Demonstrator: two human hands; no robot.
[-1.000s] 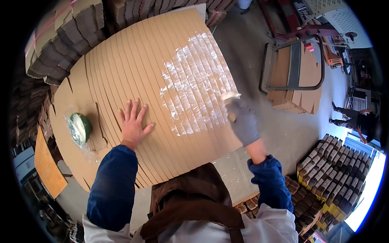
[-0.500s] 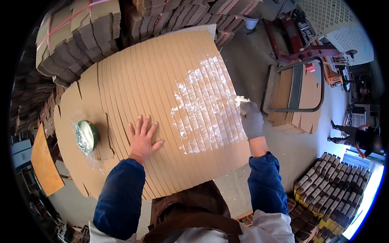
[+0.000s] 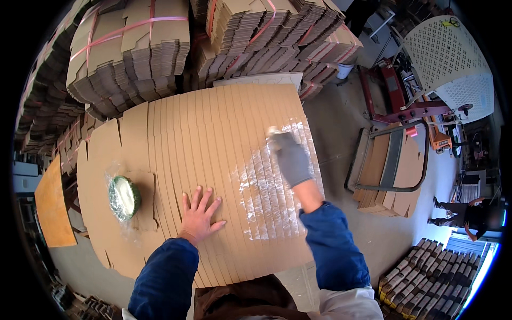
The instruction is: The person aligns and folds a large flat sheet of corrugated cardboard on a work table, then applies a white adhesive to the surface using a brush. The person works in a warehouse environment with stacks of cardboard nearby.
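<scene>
Overlapping brown cardboard sheets (image 3: 176,122) lie fanned out in front of me, only narrow strips showing of most. A wet white coating (image 3: 261,186) shines on the strips toward the right edge. My left hand (image 3: 201,216) rests flat on the sheets, fingers spread. Over the far part of the coated strips is my right hand (image 3: 292,158), in a grey glove and blurred by motion. It grips a small whitish wad (image 3: 274,130) whose kind I cannot make out. At left, a green bowl (image 3: 136,196) holding something white sits on the cardboard, with clear plastic film around it.
Strapped cardboard stacks (image 3: 130,40) rise behind the sheets. To the right stand a cart frame (image 3: 425,154) with cardboard and a red machine (image 3: 397,98). An orange-brown board (image 3: 53,205) leans at left. Another person (image 3: 469,216) stands far right, beyond bundled stacks (image 3: 426,277).
My right hand has moved from the right edge of the sheets leftward over the coated strips, still gripping the whitish wad. My left hand stays flat. The view has shifted, putting the sheets lower.
</scene>
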